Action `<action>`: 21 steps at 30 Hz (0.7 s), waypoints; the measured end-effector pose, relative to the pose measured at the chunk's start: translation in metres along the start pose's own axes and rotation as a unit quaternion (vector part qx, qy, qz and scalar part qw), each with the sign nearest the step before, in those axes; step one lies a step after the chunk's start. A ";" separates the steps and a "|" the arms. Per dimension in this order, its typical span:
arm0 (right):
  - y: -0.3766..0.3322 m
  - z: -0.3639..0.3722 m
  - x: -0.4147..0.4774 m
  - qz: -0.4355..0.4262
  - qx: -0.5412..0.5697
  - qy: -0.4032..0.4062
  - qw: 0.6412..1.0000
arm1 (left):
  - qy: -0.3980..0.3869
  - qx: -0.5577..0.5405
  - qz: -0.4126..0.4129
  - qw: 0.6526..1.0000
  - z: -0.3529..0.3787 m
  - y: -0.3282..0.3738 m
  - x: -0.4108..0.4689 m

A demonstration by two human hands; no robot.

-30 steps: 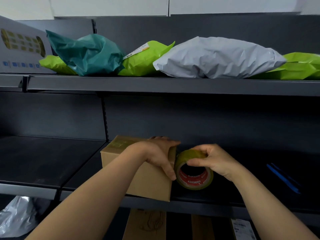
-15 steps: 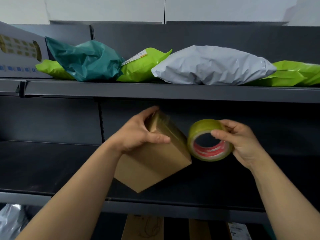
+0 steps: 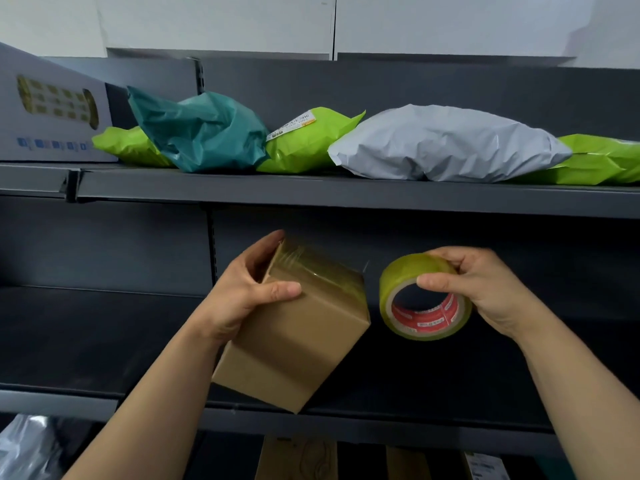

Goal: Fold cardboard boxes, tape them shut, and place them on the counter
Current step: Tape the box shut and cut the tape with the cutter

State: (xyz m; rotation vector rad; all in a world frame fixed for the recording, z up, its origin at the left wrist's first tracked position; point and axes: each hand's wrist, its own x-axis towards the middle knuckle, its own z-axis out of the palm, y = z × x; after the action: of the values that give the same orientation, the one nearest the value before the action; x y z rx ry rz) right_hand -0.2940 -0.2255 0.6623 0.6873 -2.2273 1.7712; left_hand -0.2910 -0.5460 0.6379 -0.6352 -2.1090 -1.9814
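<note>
**A:** Which step is this?

**B:** Taping, and near its end, by my reading. The small brown cardboard box (image 3: 294, 330) is held up in the air, tilted, in front of the lower dark grey metal shelf (image 3: 86, 334). A glossy strip of tape runs over its upper face.

**A:** And the hands?

**B:** The left hand (image 3: 242, 292) grips the box at its upper corner, with the thumb across the near face and the fingers curled behind. The right hand (image 3: 485, 289) pinches the yellowish roll of clear packing tape with a red core (image 3: 427, 320), thumb at the inner edge and fingers over the rim. The roll hangs just beside the box, not touching it.

**A:** Is the strip cut free?

**B:** A short tail sticks out at the box's far corner. I cannot tell whether anything joins it to the roll.

**A:** Next?

**B:** Probably press that tail flat and check the other seams. Then the box goes to the desk, which is out of view here.
</note>
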 end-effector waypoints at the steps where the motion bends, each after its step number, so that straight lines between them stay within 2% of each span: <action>1: 0.001 0.003 0.000 0.006 -0.002 -0.004 1.000 | 0.001 -0.011 0.003 1.000 -0.002 0.000 -0.002; 6: 0.005 0.023 -0.001 0.042 -0.020 -0.031 0.998 | 0.012 -0.040 0.009 0.999 -0.014 -0.004 -0.010; 10: 0.007 0.040 0.004 0.063 -0.032 -0.048 0.996 | 0.034 -0.072 -0.021 0.997 -0.030 -0.013 -0.013; 21: 0.019 0.077 0.018 0.079 -0.044 -0.096 0.991 | 0.039 -0.180 -0.045 0.982 -0.057 -0.045 -0.019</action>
State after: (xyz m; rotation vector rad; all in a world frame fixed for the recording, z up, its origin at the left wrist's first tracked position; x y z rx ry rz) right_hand -0.3100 -0.3009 0.6344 0.7079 -2.5349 1.7299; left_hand -0.3020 -0.6064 0.5950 -0.5108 -1.7763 -2.4227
